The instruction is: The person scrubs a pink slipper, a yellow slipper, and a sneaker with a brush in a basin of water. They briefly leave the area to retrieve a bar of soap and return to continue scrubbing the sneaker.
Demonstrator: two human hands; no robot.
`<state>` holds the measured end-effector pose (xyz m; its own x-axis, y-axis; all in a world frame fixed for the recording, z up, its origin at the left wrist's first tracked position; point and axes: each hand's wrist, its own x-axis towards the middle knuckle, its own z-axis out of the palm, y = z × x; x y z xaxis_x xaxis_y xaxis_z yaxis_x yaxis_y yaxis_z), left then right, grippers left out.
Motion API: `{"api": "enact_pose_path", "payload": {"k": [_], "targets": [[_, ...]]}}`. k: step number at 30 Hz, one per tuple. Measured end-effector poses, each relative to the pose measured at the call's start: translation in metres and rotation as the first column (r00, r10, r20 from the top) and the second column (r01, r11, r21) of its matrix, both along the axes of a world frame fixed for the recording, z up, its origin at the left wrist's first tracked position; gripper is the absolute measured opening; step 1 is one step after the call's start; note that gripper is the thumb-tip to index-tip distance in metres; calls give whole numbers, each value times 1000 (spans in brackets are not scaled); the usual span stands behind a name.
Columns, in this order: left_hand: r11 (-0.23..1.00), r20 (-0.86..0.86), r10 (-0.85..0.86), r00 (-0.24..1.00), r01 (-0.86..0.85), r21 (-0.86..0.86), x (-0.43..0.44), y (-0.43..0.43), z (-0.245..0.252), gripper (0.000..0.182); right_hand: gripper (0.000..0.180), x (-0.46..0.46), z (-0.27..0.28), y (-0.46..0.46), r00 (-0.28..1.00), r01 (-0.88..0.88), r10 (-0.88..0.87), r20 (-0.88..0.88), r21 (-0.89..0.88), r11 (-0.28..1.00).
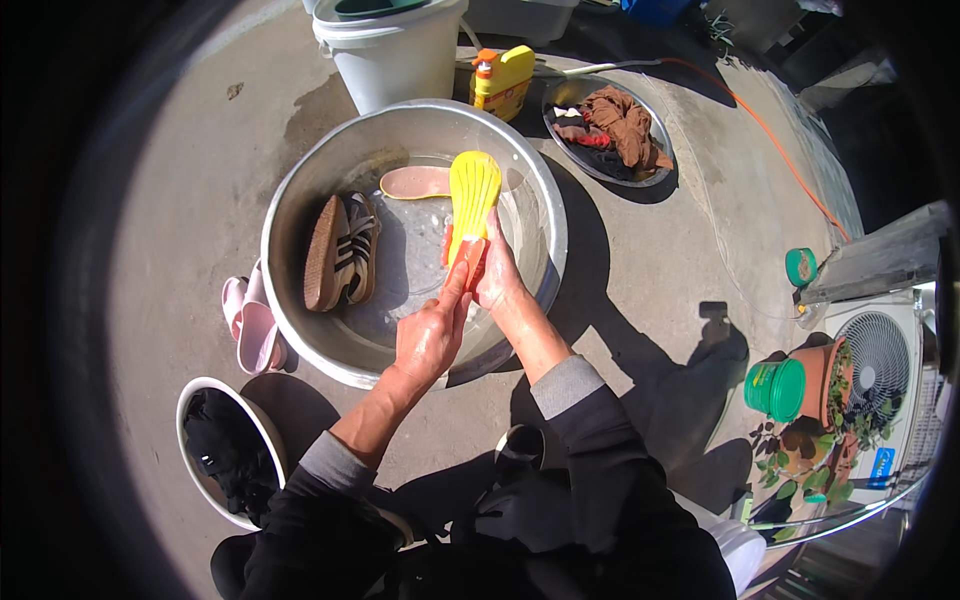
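Observation:
Over a large metal basin point(274, 247), my right hand point(500, 271) holds a yellow shoe insole point(475, 187), its ribbed face up. My left hand point(431, 337) grips the orange handle of a brush point(469, 259), one finger laid along it. The brush lies against the insole's lower part; its bristles are mostly hidden. Behind the held insole, a pinkish insole with a yellow edge point(415, 183) lies in the basin. A pair of sneakers point(341, 251) with dark stripes and brown soles leans on their sides at the basin's left. Shallow water covers the basin's bottom.
A white bucket point(397, 60) and yellow detergent jug point(504, 90) stand behind the basin. A metal bowl point(664, 176) of clothes is at back right. Pink slippers point(257, 337) and a white tub point(281, 457) with black cloth lie left. Potted plants point(814, 375) stand right.

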<state>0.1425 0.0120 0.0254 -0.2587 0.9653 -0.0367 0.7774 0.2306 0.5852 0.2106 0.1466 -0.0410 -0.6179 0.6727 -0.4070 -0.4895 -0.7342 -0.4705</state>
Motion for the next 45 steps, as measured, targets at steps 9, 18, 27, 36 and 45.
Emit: {"api": "enact_pose_path", "payload": {"k": [9, 18, 27, 36, 45], "targets": [[888, 732, 111, 672, -398, 230, -58, 17, -56, 75, 51, -2, -16, -27, 364, -720, -580, 729, 615, 321], [843, 914, 212, 345, -538, 8, -87, 20, -32, 76, 78, 4, 14, -57, 784, -457, -289, 550, 826, 331], [955, 766, 46, 641, -252, 154, -36, -2, -50, 58, 66, -9, -5, 1, 927, -248, 241, -287, 11, 969], [994, -197, 111, 974, -105, 40, -24, 30, -6, 44, 62, -11, -6, -15, 964, -186, 188, -187, 29, 982], [982, -145, 165, 976, -177, -70, -20, 30, -29, 45, 74, -5, -11, -15, 983, -180, 181, 38, -22, 983]]}}
